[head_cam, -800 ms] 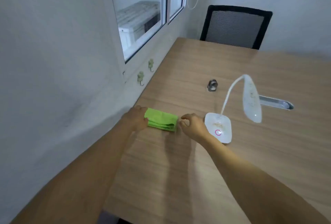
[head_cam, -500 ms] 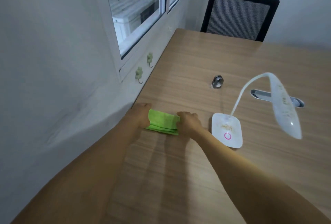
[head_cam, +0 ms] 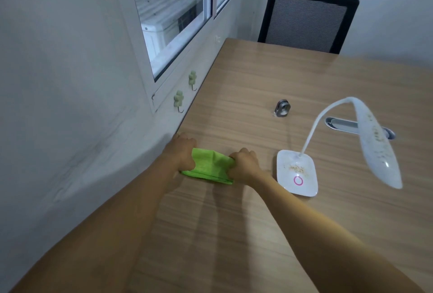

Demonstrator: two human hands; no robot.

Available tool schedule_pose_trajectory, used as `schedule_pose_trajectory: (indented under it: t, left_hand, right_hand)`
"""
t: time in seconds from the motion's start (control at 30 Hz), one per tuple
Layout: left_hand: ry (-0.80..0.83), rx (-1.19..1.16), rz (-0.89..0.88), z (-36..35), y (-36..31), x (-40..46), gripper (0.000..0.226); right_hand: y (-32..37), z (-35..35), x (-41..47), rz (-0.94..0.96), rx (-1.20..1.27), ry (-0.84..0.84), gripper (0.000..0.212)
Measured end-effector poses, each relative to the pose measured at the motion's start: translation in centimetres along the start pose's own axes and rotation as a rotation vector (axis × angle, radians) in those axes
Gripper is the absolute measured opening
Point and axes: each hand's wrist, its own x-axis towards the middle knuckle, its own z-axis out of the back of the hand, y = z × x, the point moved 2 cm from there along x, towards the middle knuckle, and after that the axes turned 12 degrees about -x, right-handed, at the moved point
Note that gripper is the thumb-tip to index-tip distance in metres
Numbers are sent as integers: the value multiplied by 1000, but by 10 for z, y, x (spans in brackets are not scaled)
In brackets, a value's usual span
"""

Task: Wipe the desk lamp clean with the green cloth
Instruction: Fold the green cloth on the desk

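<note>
A folded green cloth [head_cam: 208, 167] lies on the wooden desk [head_cam: 257, 77] near the left wall. My left hand [head_cam: 181, 152] grips its left end and my right hand [head_cam: 243, 163] grips its right end, the top layer slightly raised between them. To the right stands a white desk lamp [head_cam: 372, 142] with a bent neck. Brownish crumbs speckle its long head and its square base [head_cam: 296, 172], which carries a pink ring button.
A small metal ring-shaped object [head_cam: 282, 108] sits behind the lamp. A grey cable slot [head_cam: 339, 125] is set into the desk. A black mesh chair [head_cam: 307, 20] stands at the far edge. The wall with two green hooks [head_cam: 179, 100] and a window runs along the left.
Both hands have closed on the ends of the cloth and lifted its top layer a little. The view has shifted closer; the lamp has not moved.
</note>
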Motion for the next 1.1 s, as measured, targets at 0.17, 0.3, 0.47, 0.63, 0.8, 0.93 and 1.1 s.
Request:
schedule_pose_trajectory:
  t: [0.17, 0.3, 0.47, 0.63, 0.8, 0.93, 1.1]
  left_hand:
    - [18, -231, 9, 14, 1, -13, 14]
    - [77, -367, 20, 22, -12, -32, 14]
    - [164, -632, 116, 12, -40, -53, 24]
    - [265, -792, 177, -8, -78, -67, 10]
    - [297, -1001, 201, -23, -116, -78, 15]
    - [350, -1081, 198, -33, -132, -81, 11]
    - [424, -970, 207, -35, -148, -87, 10]
  right_hand:
    - [-12, 7, -20, -126, 527, 38, 19]
    - [-28, 16, -46, -210, 954, 160, 10]
    - [-52, 24, -79, -271, 1195, 244, 12]
    - [-80, 25, -106, -397, 1517, 92, 5]
    - [-102, 15, -121, -422, 1881, 58, 10]
    - [-106, 11, -132, -378, 1880, 49, 27]
    - [-114, 27, -149, -310, 1668, -32, 39]
